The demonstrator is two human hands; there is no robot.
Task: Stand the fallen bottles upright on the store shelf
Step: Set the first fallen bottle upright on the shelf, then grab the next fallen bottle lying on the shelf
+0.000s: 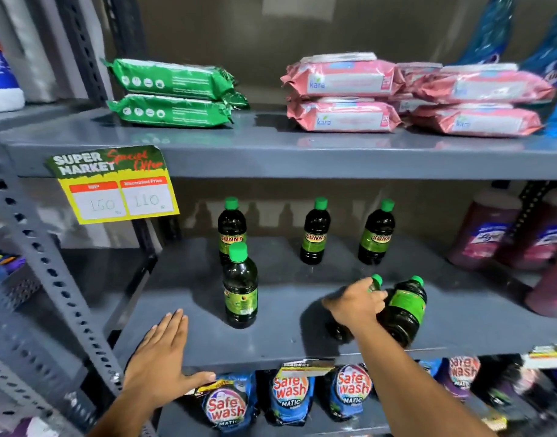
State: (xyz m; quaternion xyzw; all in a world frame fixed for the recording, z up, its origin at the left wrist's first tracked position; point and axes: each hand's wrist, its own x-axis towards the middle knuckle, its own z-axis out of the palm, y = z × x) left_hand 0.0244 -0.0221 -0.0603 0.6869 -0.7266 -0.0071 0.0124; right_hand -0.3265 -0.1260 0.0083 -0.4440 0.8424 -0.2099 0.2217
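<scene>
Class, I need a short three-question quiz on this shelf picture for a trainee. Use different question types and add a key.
1. How many green-capped bottles stand upright on the middle shelf?
2. True or false: the left hand holds a bottle.
3. The right hand is on: A) a pink pack B) tilted bottles C) the price tag.

Key: 1. Four. 2. False; it lies flat and open at the shelf edge. 3. B.

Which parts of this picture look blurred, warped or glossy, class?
Head view: the right hand and the tilted dark green-capped bottle it grips are motion-smeared; the grey metal shelf edge bows from wide-angle distortion; pink wipe packs reflect on its glossy surface; blue packets blur top right.
</scene>
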